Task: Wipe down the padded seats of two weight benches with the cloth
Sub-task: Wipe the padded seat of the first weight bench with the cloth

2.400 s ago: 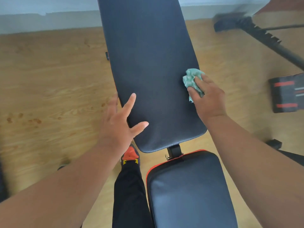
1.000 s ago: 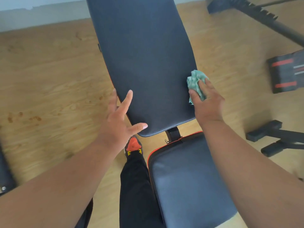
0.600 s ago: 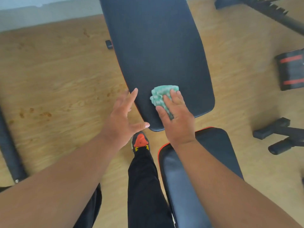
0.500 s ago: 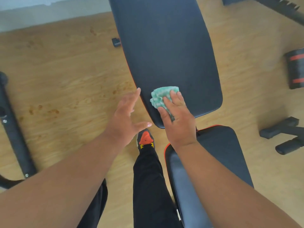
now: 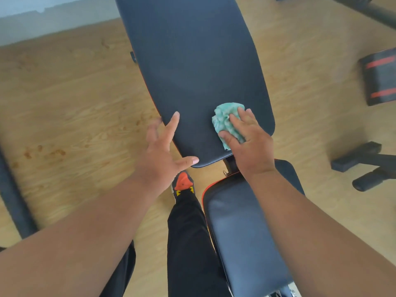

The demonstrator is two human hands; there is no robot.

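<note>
The near bench has a long black back pad (image 5: 192,61) and, below it, a black seat pad (image 5: 240,232) with orange trim. A crumpled green cloth (image 5: 225,118) lies on the lower right part of the back pad. My right hand (image 5: 250,144) presses down on it with fingers stretched over the wad. My left hand (image 5: 160,155) rests with fingers spread on the pad's lower left edge, thumb near the bottom corner. A second bench's black pad (image 5: 379,78) with red stripes sits at the right edge.
The benches stand on a wooden floor. My leg in black trousers and an orange-toed shoe (image 5: 183,183) stand just left of the seat pad. Black frame feet (image 5: 364,163) lie on the floor at right, a dark bar (image 5: 12,189) at left, another bar (image 5: 368,11) at top right.
My right hand swept the cloth from the back pad's right edge over to its lower left, then back toward the right. The left hand stayed at the left edge.
</note>
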